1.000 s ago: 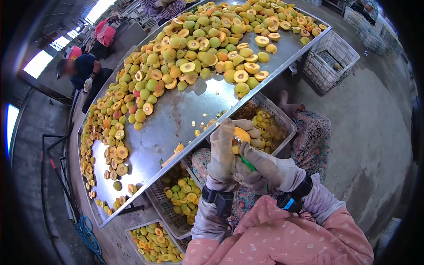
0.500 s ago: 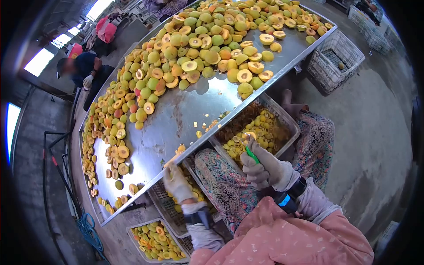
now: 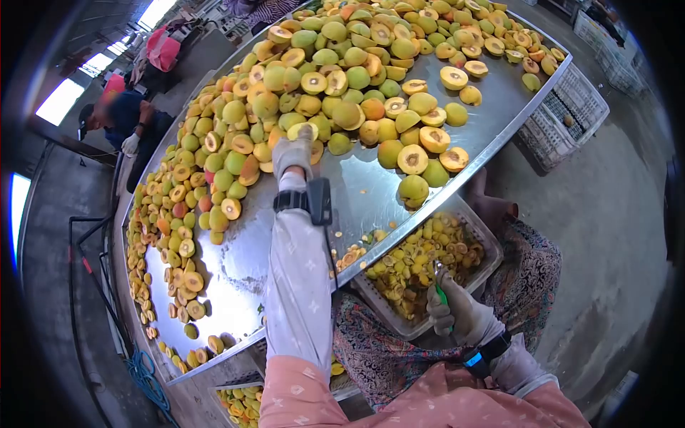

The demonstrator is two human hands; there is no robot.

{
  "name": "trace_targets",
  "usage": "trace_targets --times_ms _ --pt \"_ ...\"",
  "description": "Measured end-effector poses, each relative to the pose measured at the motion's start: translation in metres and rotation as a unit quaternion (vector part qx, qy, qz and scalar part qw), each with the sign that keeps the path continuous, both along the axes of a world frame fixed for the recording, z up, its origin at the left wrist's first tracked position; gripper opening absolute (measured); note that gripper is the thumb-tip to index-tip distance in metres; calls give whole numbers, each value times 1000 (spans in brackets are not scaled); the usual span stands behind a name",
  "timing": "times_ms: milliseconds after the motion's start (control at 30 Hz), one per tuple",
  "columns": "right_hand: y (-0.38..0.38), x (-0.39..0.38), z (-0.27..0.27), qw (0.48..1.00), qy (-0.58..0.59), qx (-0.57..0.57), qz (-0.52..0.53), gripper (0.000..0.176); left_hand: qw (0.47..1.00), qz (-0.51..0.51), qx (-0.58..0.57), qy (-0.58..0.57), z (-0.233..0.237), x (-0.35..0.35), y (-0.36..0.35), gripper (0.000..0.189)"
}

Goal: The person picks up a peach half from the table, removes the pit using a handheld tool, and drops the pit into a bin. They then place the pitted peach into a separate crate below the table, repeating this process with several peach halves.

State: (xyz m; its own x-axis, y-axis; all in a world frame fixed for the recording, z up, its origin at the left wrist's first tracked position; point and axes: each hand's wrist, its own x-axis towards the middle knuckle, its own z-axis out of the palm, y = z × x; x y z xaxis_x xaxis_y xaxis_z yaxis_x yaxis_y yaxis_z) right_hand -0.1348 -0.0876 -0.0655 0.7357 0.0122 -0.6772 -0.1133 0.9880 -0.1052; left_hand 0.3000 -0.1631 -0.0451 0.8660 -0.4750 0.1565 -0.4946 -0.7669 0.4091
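Observation:
My left hand (image 3: 292,153), in a pale glove, reaches over the metal table (image 3: 235,274) to the near edge of the peach pile. Its fingers close around a peach half (image 3: 293,131), cut face up. Lower right, my gloved right hand (image 3: 462,315) grips a small green-handled tool (image 3: 443,295) with a thin metal tip pointing up. That hand hovers over the near side of a plastic crate (image 3: 492,250) holding yellow fruit pieces (image 3: 421,246). Many peach halves, some showing stones or hollows, are heaped along the table's far side.
A raised metal rim (image 3: 464,175) runs along the table's near edge. Small fruit scraps (image 3: 349,255) lie beside it. Another crate of fruit (image 3: 241,399) stands lower left. A white crate (image 3: 571,107) sits right. A co-worker (image 3: 128,118) is at the far left.
My left hand has moved from the table's near edge up to the pile and taken hold of a peach half. My right hand has shifted slightly right and down with the tool.

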Motion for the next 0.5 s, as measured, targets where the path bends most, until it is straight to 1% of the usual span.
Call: trace_targets --times_ms 33,67,100,133,167,200,233,267,300,333,367,400,433,467,500 --pt "-2 -2 -5 1000 -1 29 6 50 990 84 -56 95 5 -10 -11 60" --pt "-5 -2 -5 999 -17 28 -1 49 992 80 -74 65 4 -17 -11 64" --pt "-7 0 0 999 -15 30 -3 49 992 78 -72 67 -2 -21 -7 64" --pt "-10 5 7 975 -14 -221 18 47 991 22 -103 81 -6 -27 0 54" --pt "-12 12 16 888 -11 -459 39 46 986 -33 -135 94 -10 -33 10 43" --pt "-13 18 16 877 -15 -478 39 43 966 -184 -179 28 -11 -49 32 36" --pt "-15 26 24 879 -13 -475 39 43 918 -328 -218 -37 -10 -69 59 29" --pt "-17 34 33 894 -20 -444 64 41 898 -314 -272 143 0 -93 77 23" --pt "-16 40 41 906 -29 -413 91 39 846 -288 -319 316 16 -121 91 18" --pt "-13 41 45 905 -29 -414 93 39 835 -299 -357 293 28 -153 103 18" --pt "-8 42 47 926 -70 -367 58 41 823 -312 -393 268 39 -182 114 19" --pt "-3 43 49 941 -110 -319 23 44 829 -351 -365 239 47 -199 127 23" --pt "3 47 52 940 -111 -321 25 44 832 -389 -336 210 55 -214 138 27" --pt "8 53 55 899 -63 -431 45 44 700 -265 -442 495 65 -229 144 29" --pt "14 54 59 843 -14 -534 63 45 699 -267 -445 492 70 -246 149 29"
